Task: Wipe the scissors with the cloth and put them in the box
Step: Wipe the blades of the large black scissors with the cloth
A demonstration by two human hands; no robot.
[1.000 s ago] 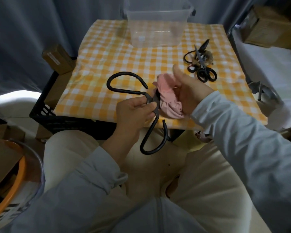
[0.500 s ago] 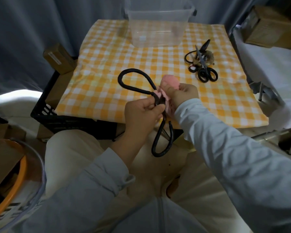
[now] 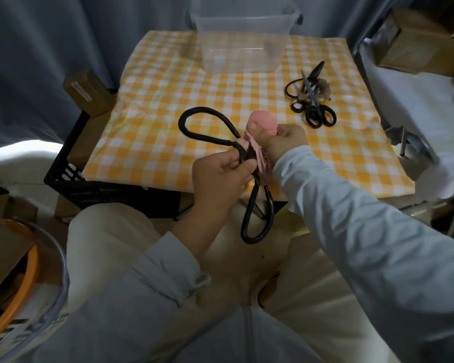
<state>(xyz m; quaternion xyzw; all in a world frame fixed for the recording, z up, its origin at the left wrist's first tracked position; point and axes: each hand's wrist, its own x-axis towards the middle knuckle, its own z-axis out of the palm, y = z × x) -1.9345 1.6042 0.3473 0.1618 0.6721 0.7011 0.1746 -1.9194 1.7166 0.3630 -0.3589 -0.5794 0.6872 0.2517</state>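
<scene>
My left hand (image 3: 220, 174) grips large black scissors (image 3: 207, 124) near their pivot, over the near edge of the table. Their two big loop handles spread apart, one toward the table's middle, one hanging down past the edge. My right hand (image 3: 281, 140) is closed on a pink cloth (image 3: 264, 123) wrapped over the blades, which are hidden. A clear plastic box (image 3: 241, 35) stands open at the table's far edge. More black scissors (image 3: 312, 100) lie in a pile at the right of the table.
The table wears a yellow checked cloth (image 3: 155, 100) and rests on a black crate (image 3: 63, 174). Cardboard boxes (image 3: 89, 87) sit at the left and far right. A round container with an orange rim (image 3: 24, 279) stands by my left knee.
Both hands and the scissors shifted slightly right and farther over the table. My right hand went from open around the cloth to closed on it over the blades.
</scene>
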